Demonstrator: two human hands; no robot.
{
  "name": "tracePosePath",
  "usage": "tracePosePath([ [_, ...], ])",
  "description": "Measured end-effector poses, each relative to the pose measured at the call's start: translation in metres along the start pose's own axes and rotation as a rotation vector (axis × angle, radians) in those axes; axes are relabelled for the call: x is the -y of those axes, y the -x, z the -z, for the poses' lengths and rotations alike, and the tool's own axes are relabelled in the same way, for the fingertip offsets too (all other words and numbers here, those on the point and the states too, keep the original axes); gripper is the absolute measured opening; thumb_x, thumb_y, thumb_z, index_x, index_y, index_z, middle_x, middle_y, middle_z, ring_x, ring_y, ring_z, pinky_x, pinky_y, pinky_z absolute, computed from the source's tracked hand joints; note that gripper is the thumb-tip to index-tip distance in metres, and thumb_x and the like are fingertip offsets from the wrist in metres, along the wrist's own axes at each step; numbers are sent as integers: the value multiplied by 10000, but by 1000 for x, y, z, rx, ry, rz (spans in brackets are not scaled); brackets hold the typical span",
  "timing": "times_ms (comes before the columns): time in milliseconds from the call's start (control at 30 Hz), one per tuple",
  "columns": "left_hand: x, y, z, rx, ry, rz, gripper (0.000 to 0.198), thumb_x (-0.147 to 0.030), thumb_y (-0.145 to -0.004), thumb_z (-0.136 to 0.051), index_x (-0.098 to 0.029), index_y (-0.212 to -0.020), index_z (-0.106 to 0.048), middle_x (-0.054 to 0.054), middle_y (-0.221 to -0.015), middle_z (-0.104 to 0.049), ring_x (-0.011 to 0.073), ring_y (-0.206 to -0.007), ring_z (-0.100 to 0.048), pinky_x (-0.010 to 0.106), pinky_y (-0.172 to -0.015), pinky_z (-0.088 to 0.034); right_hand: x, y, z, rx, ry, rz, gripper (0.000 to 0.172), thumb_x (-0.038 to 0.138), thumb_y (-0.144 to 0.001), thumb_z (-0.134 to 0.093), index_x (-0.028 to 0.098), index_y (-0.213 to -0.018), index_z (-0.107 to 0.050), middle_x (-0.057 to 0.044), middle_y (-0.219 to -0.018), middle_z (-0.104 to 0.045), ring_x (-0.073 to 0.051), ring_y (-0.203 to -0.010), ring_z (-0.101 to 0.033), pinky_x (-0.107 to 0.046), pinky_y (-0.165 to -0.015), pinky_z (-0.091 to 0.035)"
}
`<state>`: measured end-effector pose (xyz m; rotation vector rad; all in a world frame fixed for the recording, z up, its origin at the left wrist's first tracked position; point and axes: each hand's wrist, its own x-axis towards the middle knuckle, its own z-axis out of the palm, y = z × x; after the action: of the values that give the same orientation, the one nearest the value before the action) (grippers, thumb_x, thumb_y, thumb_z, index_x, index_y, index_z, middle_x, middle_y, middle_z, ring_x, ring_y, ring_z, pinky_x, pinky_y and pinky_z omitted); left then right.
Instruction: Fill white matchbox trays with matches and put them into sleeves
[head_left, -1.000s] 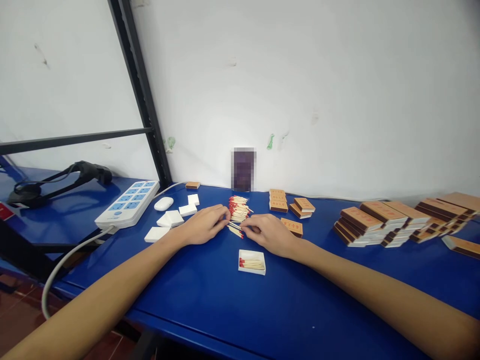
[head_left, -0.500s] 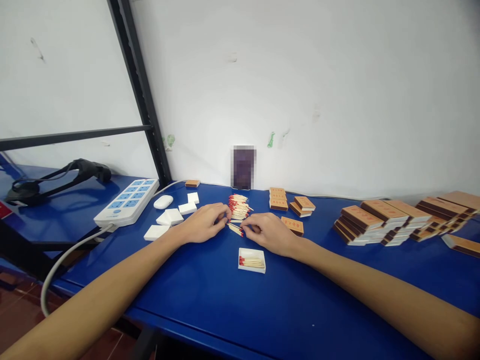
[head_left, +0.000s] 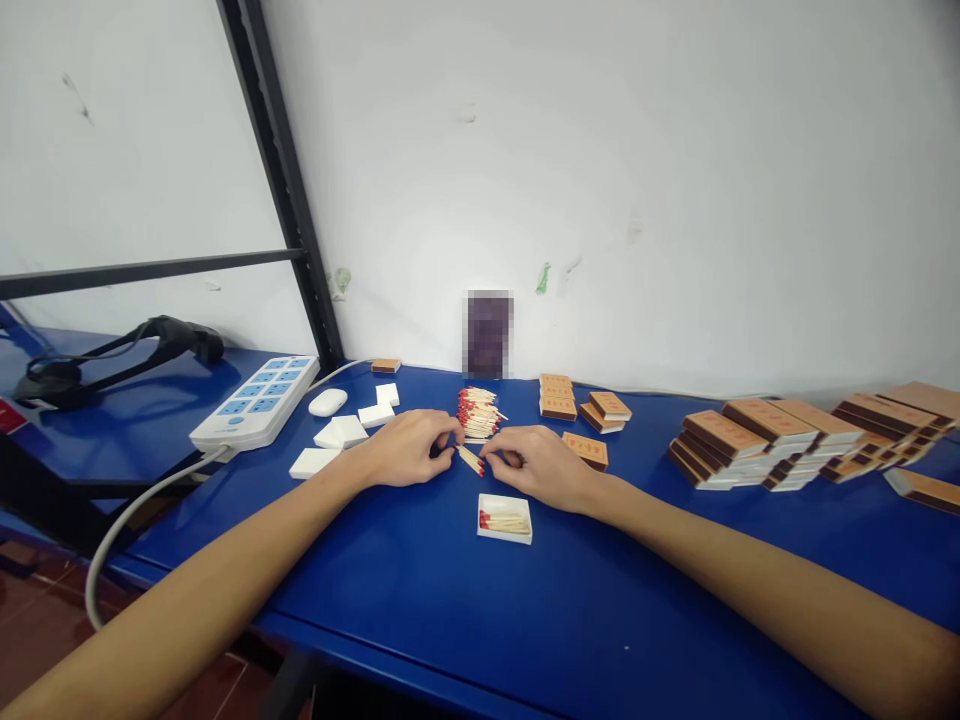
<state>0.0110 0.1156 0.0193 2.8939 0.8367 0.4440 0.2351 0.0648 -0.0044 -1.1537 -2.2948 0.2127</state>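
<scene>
A few matches (head_left: 470, 459) lie slanted between my two hands, red heads towards the right. My left hand (head_left: 415, 447) is curled, its thumb and fingertips at the plain ends of these matches. At the red heads are the bent thumb and forefinger of my right hand (head_left: 541, 466); the exact contact is too small to make out. Just behind the fingertips rises a pile of matches (head_left: 478, 414) with red heads. Closer to me, a white matchbox tray (head_left: 505, 538) holds several matches, heads to the left.
White trays (head_left: 315, 463) lie left, beside a white rounded case (head_left: 328, 402) and a power strip (head_left: 255, 402). Closed matchboxes (head_left: 556, 396) stand right of the pile, one (head_left: 586, 450) behind my right hand. Stacked matchboxes (head_left: 724, 436) fill the far right. A black post (head_left: 289, 190) rises left.
The few matches between my hands have turned to a steeper slant, their red heads shifting slightly left and nearer to me. Both hands stay nearly in place.
</scene>
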Motion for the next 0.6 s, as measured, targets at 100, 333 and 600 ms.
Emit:
tracePosePath([
  [100,3,-1,0,8,-23,3,133,-209,-841,-498,-197,-929,-597,-14,-734,-565,137,-683,-519,256,-634,-355,0,1,-1,-30,-21,39,179,141,-813,-569,178,-903,-719,17,-630,-591,-91,-565,-475,-221,-588,-333],
  [333,4,0,6,66,3,-39,172,-266,-936,-425,-187,-889,-570,11,-782,-566,144,-710,-511,263,-659,-364,3,0,2,33,16,122,191,196,-877,-541,203,-923,-725,-3,-670,-624,-118,-636,-511,-230,-606,-343],
  [600,3,2,11,67,102,-31,168,-259,-966,-382,-184,-882,-508,17,-830,-566,145,-724,-503,267,-674,-373,1,1,0,32,51,35,207,203,-884,-528,181,-915,-731,-23,-717,-639,-122,-650,-519,-238,-607,-346],
])
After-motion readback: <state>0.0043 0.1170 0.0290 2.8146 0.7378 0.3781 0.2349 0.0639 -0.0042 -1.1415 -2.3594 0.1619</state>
